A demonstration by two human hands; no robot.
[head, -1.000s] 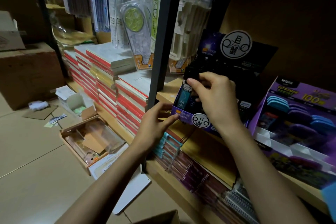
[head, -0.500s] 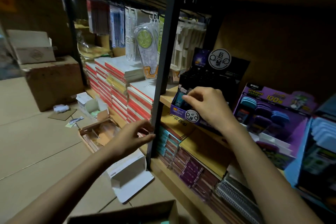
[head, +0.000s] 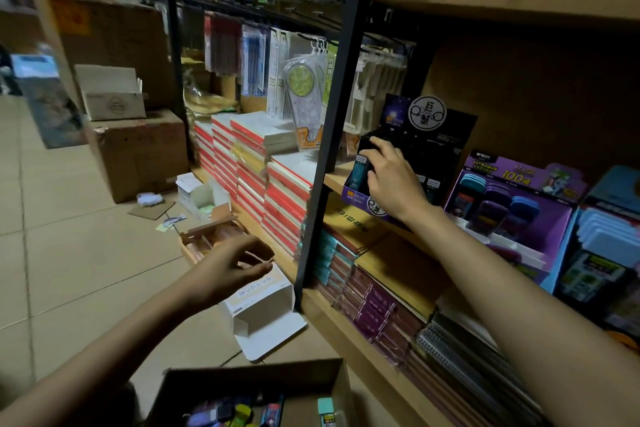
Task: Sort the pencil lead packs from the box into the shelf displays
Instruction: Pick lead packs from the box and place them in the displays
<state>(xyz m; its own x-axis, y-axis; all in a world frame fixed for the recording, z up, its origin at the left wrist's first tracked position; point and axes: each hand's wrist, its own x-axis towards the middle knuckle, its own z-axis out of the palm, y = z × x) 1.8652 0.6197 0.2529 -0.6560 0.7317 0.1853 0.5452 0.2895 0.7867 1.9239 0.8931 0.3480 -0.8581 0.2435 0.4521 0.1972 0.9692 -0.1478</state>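
Observation:
A dark display stand (head: 434, 135) with a round white logo stands on the wooden shelf (head: 334, 178). My right hand (head: 391, 180) is at its front left corner, fingers curled round a dark teal pencil lead pack (head: 360, 168) in the front row. My left hand (head: 230, 269) hovers lower left over the floor, fingers loosely curled and holding nothing. A brown cardboard box (head: 341, 388) at the bottom edge holds several coloured packs (head: 239, 412).
A black upright post (head: 330, 135) divides the shelving. A purple display (head: 512, 204) of cases stands right of the dark stand. Notebook stacks (head: 273, 191) fill the left bay. An open white box (head: 263, 315), a wooden tray (head: 207, 236) and cartons (head: 138, 152) lie on the tiled floor.
My left hand let go of the stand's front edge and dropped down-left, away from the shelf. The view pulled back, bringing the cardboard box into sight. My right hand stays at the stand.

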